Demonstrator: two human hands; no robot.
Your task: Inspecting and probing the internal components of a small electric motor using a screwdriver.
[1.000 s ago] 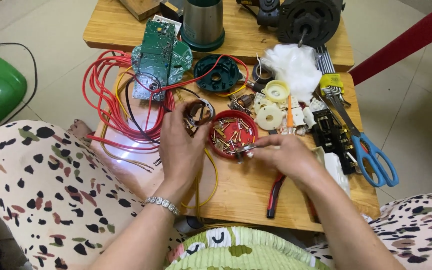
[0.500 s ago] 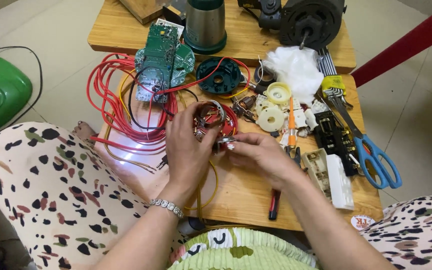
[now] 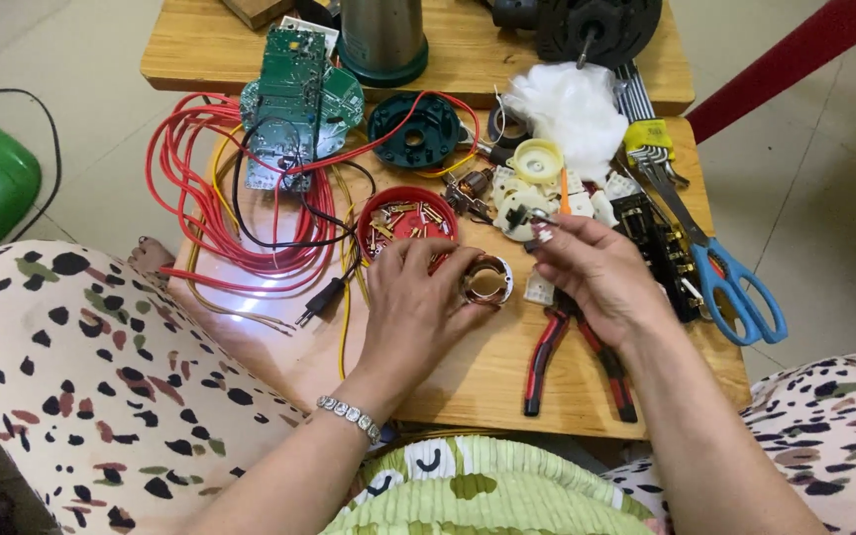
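On the wooden table (image 3: 468,381), the left hand (image 3: 418,302) grips a small copper-wound coil ring (image 3: 487,280) at its fingertips, just beside the red lid of small metal parts (image 3: 403,220). The right hand (image 3: 596,272), to the ring's right, pinches a tiny metal piece (image 3: 544,230) above the red-handled pliers (image 3: 572,357).

Wooden table (image 3: 468,381) sitting in front of person, second table (image 3: 200,50) lying behind it. Lid (image 3: 410,226) holding small metal parts, lying mid-table; wire bundle (image 3: 220,218) and circuit board (image 3: 289,109) lying to its left. Left hand (image 3: 418,302) holding coil ring (image 3: 487,280) just right of lid. Right hand (image 3: 596,272) sitting further right, pliers (image 3: 572,352) lying under it. Scissors (image 3: 725,272) lying at right edge.
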